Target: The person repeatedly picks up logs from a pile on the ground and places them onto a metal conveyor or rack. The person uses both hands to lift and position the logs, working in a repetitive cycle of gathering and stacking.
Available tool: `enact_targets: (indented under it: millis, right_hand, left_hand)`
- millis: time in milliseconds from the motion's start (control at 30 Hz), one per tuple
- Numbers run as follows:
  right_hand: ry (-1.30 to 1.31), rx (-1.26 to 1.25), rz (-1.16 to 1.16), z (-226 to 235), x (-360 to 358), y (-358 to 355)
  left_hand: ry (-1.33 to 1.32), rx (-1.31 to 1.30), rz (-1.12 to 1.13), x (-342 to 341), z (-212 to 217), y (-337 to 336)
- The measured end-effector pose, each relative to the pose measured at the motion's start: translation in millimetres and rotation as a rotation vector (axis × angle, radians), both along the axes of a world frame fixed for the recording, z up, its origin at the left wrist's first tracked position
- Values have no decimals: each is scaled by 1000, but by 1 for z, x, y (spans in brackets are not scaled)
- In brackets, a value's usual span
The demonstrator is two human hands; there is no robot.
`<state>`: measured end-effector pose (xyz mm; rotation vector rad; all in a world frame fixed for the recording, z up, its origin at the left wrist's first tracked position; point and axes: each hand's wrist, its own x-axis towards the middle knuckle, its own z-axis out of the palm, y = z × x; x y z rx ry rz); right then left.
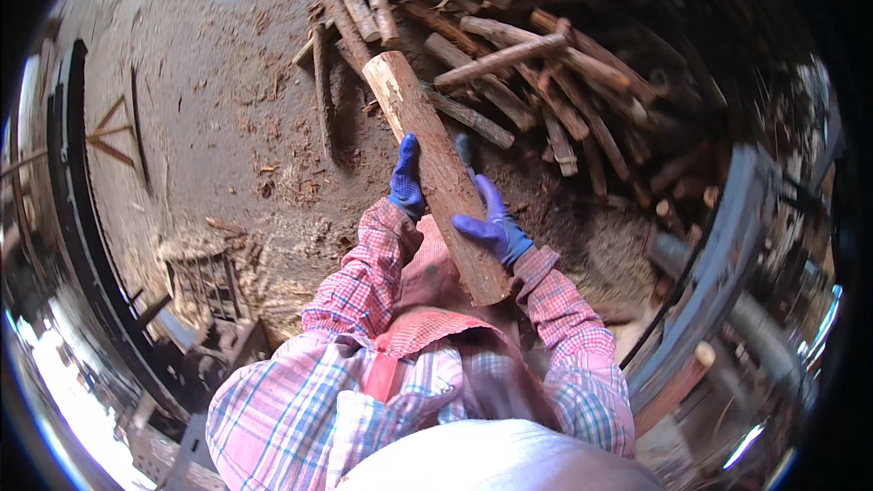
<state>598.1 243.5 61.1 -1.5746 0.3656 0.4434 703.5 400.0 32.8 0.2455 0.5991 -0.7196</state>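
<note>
A thick log point(436, 168) with brown bark and a pale bare patch at its far end slants across the middle, its near end close to my body. My left hand point(406, 180), in a blue-purple glove, presses against the log's left side with the thumb pointing up. On the other side, my right hand point(492, 223), gloved the same way, wraps the log nearer its lower end, thumb over the bark. The log is held between both hands. Parts of the fingers are hidden beneath it.
A pile of cut logs and branches point(546, 64) lies ahead and to the right on the dirt floor point(200, 118). A blue-grey metal beam point(718, 255) curves along the right. At the left stands a dark metal frame point(77, 182), with a metal grate point(202, 284) near it.
</note>
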Motion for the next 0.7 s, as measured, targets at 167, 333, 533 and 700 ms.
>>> enact_targets:
  millis: [167,333,533,700]
  right_hand:
    - [31,377,-166,56,-93,12]
    - [-326,513,-536,139,-185,-26]
    - [-564,245,-756,147,-320,-143]
    - [-580,-428,-835,256,-408,-306]
  left_hand:
    - [-216,-38,-353,-53,64,-24]
    - [-372,-114,-491,-126,149,-112]
    - [-560,-193,-664,-233,180,-254]
    - [-943,122,-772,-333,233,-306]
